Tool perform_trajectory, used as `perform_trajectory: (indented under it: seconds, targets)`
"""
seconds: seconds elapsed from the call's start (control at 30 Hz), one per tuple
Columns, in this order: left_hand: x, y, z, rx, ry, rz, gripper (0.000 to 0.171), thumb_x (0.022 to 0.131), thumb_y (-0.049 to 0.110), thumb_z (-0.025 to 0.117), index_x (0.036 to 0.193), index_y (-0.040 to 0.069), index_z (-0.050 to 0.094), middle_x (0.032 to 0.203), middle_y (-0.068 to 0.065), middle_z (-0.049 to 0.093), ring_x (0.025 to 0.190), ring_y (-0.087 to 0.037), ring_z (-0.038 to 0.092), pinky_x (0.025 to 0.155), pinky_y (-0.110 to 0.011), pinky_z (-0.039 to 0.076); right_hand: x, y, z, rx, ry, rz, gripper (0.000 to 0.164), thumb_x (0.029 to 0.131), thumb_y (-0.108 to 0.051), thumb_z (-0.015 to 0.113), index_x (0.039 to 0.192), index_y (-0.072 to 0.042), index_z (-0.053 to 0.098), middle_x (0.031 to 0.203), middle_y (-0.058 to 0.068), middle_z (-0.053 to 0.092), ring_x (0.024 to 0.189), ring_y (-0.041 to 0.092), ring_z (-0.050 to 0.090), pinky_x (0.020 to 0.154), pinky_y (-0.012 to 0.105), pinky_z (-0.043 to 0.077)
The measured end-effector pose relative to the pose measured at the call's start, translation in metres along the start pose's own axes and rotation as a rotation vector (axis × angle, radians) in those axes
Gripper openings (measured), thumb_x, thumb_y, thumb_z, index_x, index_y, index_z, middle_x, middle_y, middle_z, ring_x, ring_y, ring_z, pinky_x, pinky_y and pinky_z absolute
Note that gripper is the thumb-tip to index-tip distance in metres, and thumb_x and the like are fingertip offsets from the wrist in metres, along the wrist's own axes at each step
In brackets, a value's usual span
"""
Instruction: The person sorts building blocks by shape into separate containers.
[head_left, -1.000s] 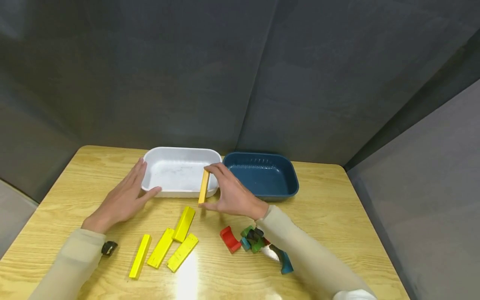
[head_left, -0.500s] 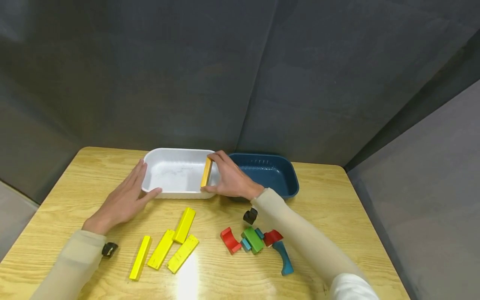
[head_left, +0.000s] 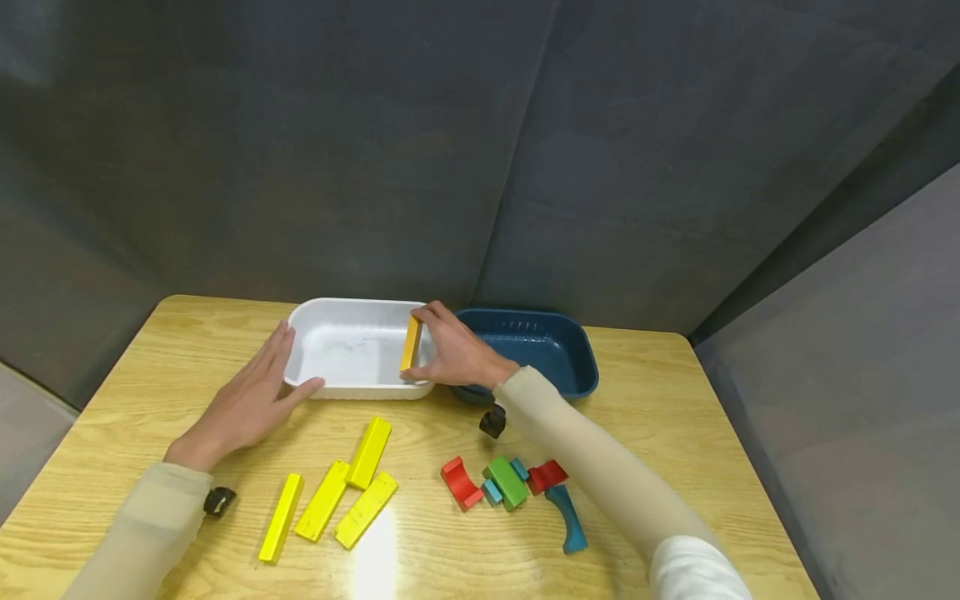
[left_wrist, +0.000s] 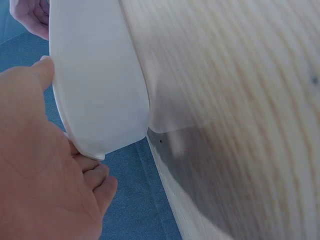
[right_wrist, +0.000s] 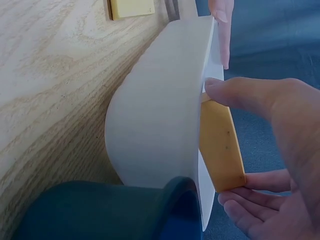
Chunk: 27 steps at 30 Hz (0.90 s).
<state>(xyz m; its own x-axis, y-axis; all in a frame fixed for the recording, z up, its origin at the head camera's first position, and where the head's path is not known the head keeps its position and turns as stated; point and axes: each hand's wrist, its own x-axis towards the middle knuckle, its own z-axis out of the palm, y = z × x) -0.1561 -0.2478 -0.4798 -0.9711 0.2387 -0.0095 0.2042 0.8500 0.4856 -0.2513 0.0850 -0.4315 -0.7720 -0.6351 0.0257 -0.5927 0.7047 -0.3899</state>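
My right hand (head_left: 457,348) pinches an orange-yellow block (head_left: 411,342) by its two ends, thumb at the near end. In the right wrist view the block (right_wrist: 220,142) dips partly below the rim of the white tray (right_wrist: 155,105), at its right end. My left hand (head_left: 243,400) rests along the tray's left end, fingers straight, thumb on the near rim. The left wrist view has its fingertips (left_wrist: 95,172) under the corner of the white tray (left_wrist: 95,75). Below the tray, several yellow blocks (head_left: 367,452) lie on the wooden table (head_left: 420,550).
A dark blue tray (head_left: 540,393) stands against the white one's right side, partly behind my right hand. Near my right forearm lie a red curved block (head_left: 461,483), a green block (head_left: 505,482), small blue blocks and a blue arch (head_left: 567,518). A dark curtain (head_left: 337,150) hangs behind.
My right hand has carried the orange-yellow block away from me, from over the near rim to inside the white tray's right end. The left hand has stayed in place.
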Motion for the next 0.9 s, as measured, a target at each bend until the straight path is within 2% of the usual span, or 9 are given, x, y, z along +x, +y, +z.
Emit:
perform_trajectory:
  seconds: [0.3, 0.9]
  targets:
    - [0.001, -0.001, 0.001, 0.0, -0.005, -0.002, 0.103, 0.107, 0.068, 0.048, 0.171, 0.009, -0.007, 0.178, 0.001, -0.02, 0.166, -0.037, 0.0, 0.126, -0.07, 0.02, 0.006, 0.002, 0.003, -0.015, -0.034, 0.025, 0.101, 0.087, -0.049, 0.089, 0.162, -0.002, 0.041, 0.15, 0.013, 0.047, 0.121, 0.024, 0.056, 0.103, 0.039, 0.057]
    - [0.002, -0.004, 0.0, 0.001, 0.001, 0.009, 0.103, 0.107, 0.066, 0.049, 0.171, 0.008, -0.007, 0.178, 0.0, -0.018, 0.166, -0.038, 0.002, 0.126, -0.069, 0.021, 0.014, 0.005, 0.007, -0.023, -0.059, 0.047, 0.103, 0.087, -0.052, 0.088, 0.163, -0.001, 0.041, 0.155, 0.014, 0.046, 0.126, 0.025, 0.057, 0.107, 0.039, 0.055]
